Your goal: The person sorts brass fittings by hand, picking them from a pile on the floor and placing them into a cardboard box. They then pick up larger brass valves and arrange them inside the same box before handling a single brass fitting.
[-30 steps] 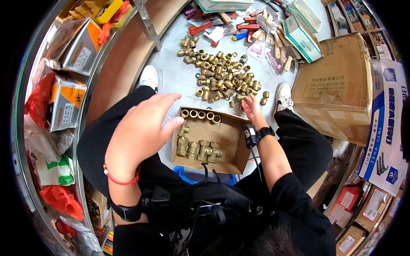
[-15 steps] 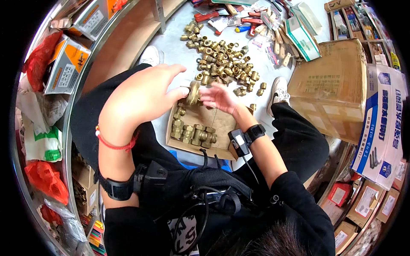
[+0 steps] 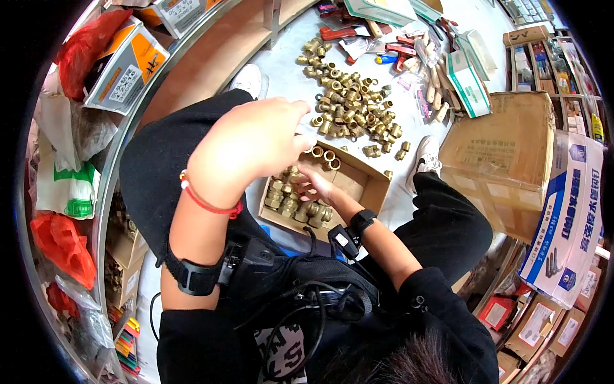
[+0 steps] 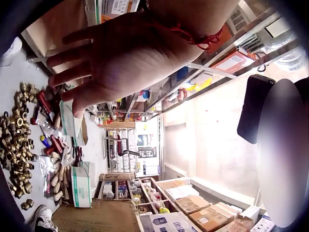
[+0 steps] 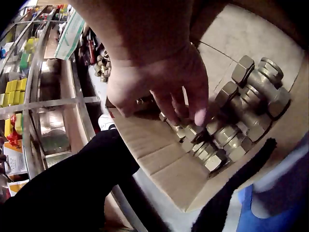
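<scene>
My left hand (image 3: 252, 137) hovers over the far left corner of a shallow cardboard box (image 3: 368, 182); its fingers are straight, and the left wrist view shows nothing in its palm. Down in the box's left side is my right hand (image 3: 314, 184), its fingers spread and fingertips right at the brass fittings (image 5: 236, 140). In the right wrist view these fittings have hexagonal nuts and lie in a row along the box wall. Several ring-ended brass fittings (image 3: 329, 157) line the far wall, partly hidden by the left hand.
Beyond the box, a heap of loose brass fittings (image 3: 352, 105) covers the floor. Wooden-handled tools (image 3: 435, 83) and green-white boxes (image 3: 467, 83) lie behind it. A large carton (image 3: 502, 153) stands right; a shelf with orange-grey boxes (image 3: 128, 67) runs left.
A brass fitting was between both hands half a second ago. The right hand went from the heap to that fitting, then down into the box. The left hand stays raised, and the head view has shifted.
</scene>
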### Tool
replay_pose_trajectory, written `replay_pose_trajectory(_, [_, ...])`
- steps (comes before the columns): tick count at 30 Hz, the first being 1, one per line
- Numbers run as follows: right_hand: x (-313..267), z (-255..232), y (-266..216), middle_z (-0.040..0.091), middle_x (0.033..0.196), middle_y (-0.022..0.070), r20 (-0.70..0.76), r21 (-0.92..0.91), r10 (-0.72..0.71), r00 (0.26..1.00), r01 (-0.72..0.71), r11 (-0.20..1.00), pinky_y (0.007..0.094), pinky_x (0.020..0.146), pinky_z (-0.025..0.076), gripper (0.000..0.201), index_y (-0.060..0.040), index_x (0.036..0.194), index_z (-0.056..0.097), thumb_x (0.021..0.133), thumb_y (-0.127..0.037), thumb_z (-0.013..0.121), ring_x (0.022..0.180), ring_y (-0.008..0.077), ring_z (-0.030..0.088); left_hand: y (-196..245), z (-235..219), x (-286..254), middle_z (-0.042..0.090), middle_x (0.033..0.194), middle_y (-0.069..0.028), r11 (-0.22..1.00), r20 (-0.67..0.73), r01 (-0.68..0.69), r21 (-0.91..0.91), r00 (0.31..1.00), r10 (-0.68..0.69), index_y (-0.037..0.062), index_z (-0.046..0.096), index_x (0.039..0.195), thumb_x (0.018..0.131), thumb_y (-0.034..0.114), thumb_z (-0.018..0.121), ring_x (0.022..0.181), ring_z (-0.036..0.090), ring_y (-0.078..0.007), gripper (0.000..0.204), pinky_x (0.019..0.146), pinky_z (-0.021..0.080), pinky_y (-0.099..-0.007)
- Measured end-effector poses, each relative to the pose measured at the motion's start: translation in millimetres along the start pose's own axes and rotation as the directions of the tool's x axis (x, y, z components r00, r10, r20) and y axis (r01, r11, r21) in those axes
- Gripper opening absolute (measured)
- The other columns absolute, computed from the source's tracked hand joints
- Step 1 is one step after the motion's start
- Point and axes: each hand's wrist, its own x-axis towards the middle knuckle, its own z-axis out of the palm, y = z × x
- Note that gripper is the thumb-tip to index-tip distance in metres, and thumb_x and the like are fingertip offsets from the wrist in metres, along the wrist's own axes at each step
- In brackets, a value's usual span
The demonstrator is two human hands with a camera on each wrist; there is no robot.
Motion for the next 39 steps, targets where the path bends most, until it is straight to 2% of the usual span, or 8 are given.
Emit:
replay_pose_trajectory(4, [1.5, 1.0, 1.9, 0.043, 0.124, 0.0082, -0.015, 0.004, -0.017, 1.000, 0.017, 1.000, 0.0322, 0.075, 0.044, 0.064, -0.0118, 0.126, 0.035, 0.079, -0.055, 0.039, 0.107, 0.0243, 0.041, 2.6, 1.1, 2.3, 0.054, 0.100, -0.0176, 0.999, 0.044, 0.035, 0.030, 0.998, -0.036, 0.0004, 0.049, 0.110, 0.076, 0.024, 0.054, 0.092, 0.052, -0.0303, 0.041, 0.082, 0.040, -0.0355])
replay_pose_trajectory(11, [10.0, 0.7, -3.9, 0.056, 0.097, 0.0064, -0.271, 0.005, -0.023, 0.962, 0.025, 1.000, 0.0317, 0.060, 0.043, 0.052, -0.0087, 0.113, 0.046, 0.078, -0.046, 0.050, 0.076, 0.0165, 0.049, 0.8, 4.5, 3.9, 0.054, 0.100, -0.0179, 1.000, 0.015, 0.002, 0.000, 1.000, -0.002, 0.0008, 0.049, 0.109, 0.077, 0.023, 0.053, 0.093, 0.051, -0.0312, 0.040, 0.082, 0.040, -0.0355])
replay_pose_trajectory(15, [13.7, -1.1, 2.3, 0.057, 0.100, 0.0083, -0.327, 0.026, -0.078, 0.942, 0.091, 0.995, 0.0321, 0.060, 0.043, 0.051, -0.0082, 0.109, 0.051, 0.076, -0.047, 0.052, 0.079, 0.0165, 0.051, 0.2, 9.6, 7.3, 0.054, 0.101, -0.0186, 1.000, 0.026, 0.019, -0.013, 0.999, -0.019, 0.0010, 0.049, 0.109, 0.076, 0.023, 0.054, 0.095, 0.051, -0.0311, 0.039, 0.083, 0.040, -0.0357])
replay_pose_trajectory(18, [18.0, -2.5, 3.7, 0.053, 0.105, 0.0082, -0.190, 0.029, -0.088, 0.978, 0.095, 0.995, 0.0305, 0.063, 0.045, 0.060, -0.0033, 0.111, 0.048, 0.075, -0.051, 0.047, 0.079, 0.0162, 0.048, -4.9, 14.1, 7.8, 0.054, 0.100, -0.0188, 1.000, 0.002, 0.021, 0.000, 1.000, -0.021, 0.0007, 0.049, 0.109, 0.076, 0.022, 0.054, 0.094, 0.051, -0.0310, 0.040, 0.083, 0.040, -0.0359])
replay_pose_trajectory(23, [18.4, -12.4, 15.6, 0.051, 0.114, 0.0056, -0.127, -0.041, -0.084, 0.988, 0.079, 0.996, 0.0341, 0.087, 0.033, 0.053, -0.0062, 0.117, 0.042, 0.084, -0.047, 0.038, 0.102, 0.0177, 0.046, -5.3, 15.4, 11.5, 0.054, 0.100, -0.0188, 0.998, 0.014, 0.047, 0.029, 0.999, -0.048, 0.0007, 0.049, 0.108, 0.076, 0.023, 0.054, 0.094, 0.051, -0.0310, 0.040, 0.082, 0.041, -0.0363])
replay_pose_trajectory(26, [38.5, -26.8, 36.2, 0.053, 0.112, 0.0037, -0.076, 0.024, -0.059, 0.995, 0.061, 0.998, 0.0311, 0.087, 0.031, 0.053, -0.0044, 0.112, 0.048, 0.084, -0.049, 0.037, 0.102, 0.0165, 0.046, -3.7, 14.0, 12.2, 0.054, 0.099, -0.0188, 0.998, 0.034, 0.061, 0.031, 0.997, -0.062, 0.0008, 0.049, 0.108, 0.076, 0.023, 0.054, 0.094, 0.051, -0.0312, 0.040, 0.083, 0.040, -0.0363])
replay_pose_trajectory(31, [33.1, -24.4, 38.6, 0.059, 0.090, 0.0120, -0.328, 0.043, -0.089, 0.940, 0.109, 0.993, 0.0252, 0.060, 0.044, 0.034, 0.0017, 0.095, 0.056, 0.082, -0.028, 0.048, 0.073, 0.0167, 0.055, -1.6, 16.8, 13.6, 0.055, 0.098, -0.0192, 0.999, 0.024, 0.027, 0.034, 0.999, -0.027, 0.0007, 0.049, 0.108, 0.075, 0.023, 0.054, 0.093, 0.051, -0.0313, 0.040, 0.082, 0.041, -0.0360])
replay_pose_trajectory(39, [39.1, -27.7, 34.9, 0.049, 0.108, 0.0182, -0.226, 0.199, -0.034, 0.973, 0.080, 0.977, 0.0334, 0.080, 0.043, 0.049, 0.0021, 0.115, 0.041, 0.082, -0.033, 0.048, 0.093, 0.0251, 0.052, 1.4, 16.7, 13.9, 0.054, 0.097, -0.0190, 0.999, 0.031, 0.026, 0.044, 0.999, -0.028, 0.0009, 0.050, 0.108, 0.076, 0.023, 0.054, 0.092, 0.052, -0.0312, 0.039, 0.082, 0.041, -0.0361])
